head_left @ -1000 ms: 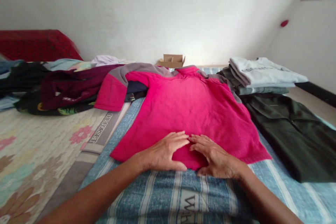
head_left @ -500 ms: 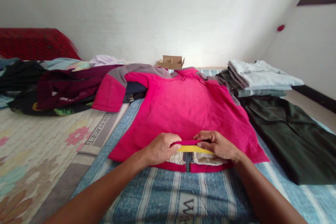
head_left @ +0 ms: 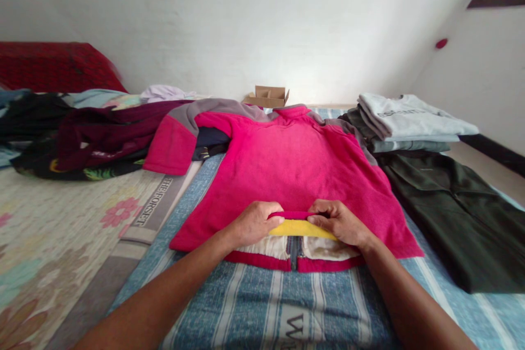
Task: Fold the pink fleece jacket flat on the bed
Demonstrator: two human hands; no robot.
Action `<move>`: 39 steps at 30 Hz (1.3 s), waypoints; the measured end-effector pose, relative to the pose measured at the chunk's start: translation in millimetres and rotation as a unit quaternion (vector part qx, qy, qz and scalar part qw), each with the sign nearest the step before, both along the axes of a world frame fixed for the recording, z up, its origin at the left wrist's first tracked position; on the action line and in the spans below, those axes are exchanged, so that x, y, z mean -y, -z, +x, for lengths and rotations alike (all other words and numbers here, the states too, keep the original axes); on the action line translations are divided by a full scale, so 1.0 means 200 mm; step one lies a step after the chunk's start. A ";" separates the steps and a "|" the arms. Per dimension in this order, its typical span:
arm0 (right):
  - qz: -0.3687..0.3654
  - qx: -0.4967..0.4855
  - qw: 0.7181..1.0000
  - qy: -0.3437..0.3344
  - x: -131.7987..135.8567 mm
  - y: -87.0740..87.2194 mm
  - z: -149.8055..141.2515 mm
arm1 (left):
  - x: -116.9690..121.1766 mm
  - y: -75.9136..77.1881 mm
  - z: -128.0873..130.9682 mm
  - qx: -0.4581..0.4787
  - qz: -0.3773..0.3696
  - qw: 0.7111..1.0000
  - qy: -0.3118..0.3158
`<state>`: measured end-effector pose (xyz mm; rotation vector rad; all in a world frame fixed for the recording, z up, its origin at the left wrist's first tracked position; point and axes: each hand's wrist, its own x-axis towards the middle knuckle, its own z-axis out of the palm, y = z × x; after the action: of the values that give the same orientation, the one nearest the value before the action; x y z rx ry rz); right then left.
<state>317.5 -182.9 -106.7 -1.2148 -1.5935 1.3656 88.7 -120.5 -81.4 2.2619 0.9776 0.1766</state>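
A bright pink fleece jacket (head_left: 295, 164) with grey shoulders lies spread flat on a blue striped blanket (head_left: 262, 306), collar away from me. My left hand (head_left: 252, 222) and my right hand (head_left: 338, 222) pinch the near hem of its top layer and hold it lifted. Under the raised hem show a yellow lining strip (head_left: 301, 228), pale inner fabric and the zipper of the lower layer. One sleeve (head_left: 172, 139) lies out to the left over other clothes.
A pile of dark and maroon clothes (head_left: 82, 136) lies at the left. Folded shirts (head_left: 406, 120) are stacked at the right, with a dark green garment (head_left: 455, 208) spread in front. A small cardboard box (head_left: 268, 95) stands by the wall. A floral sheet (head_left: 61, 235) covers the left.
My hands went from lying flat on the jacket's hem to pinching it and lifting the top layer, exposing the yellow lining and zipper beneath.
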 end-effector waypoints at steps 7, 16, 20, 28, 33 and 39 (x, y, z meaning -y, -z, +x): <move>0.008 0.048 0.999 0.000 0.01 0.00 -0.02 | -0.01 0.02 0.00 0.006 0.017 1.000 -0.003; 0.002 0.139 0.990 0.001 0.00 0.04 -0.04 | -0.02 0.02 0.01 0.004 0.022 1.000 -0.004; 0.010 0.128 0.992 0.002 -0.01 0.04 -0.03 | -0.01 0.02 0.01 0.003 0.011 1.000 -0.011; 0.002 0.125 0.992 -0.007 -0.02 0.04 -0.03 | 0.00 0.00 0.01 -0.045 -0.005 0.999 -0.003; 0.028 0.133 0.991 0.013 -0.02 0.06 -0.03 | 0.00 -0.02 0.04 -0.065 0.031 0.997 -0.013; 0.109 0.213 0.970 0.037 0.00 0.02 -0.05 | -0.02 -0.02 0.06 -0.071 0.045 0.996 -0.001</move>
<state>308.3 -182.3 -111.6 -1.4804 -1.9080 0.8895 100.3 -117.3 -77.9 2.3828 1.0655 0.0620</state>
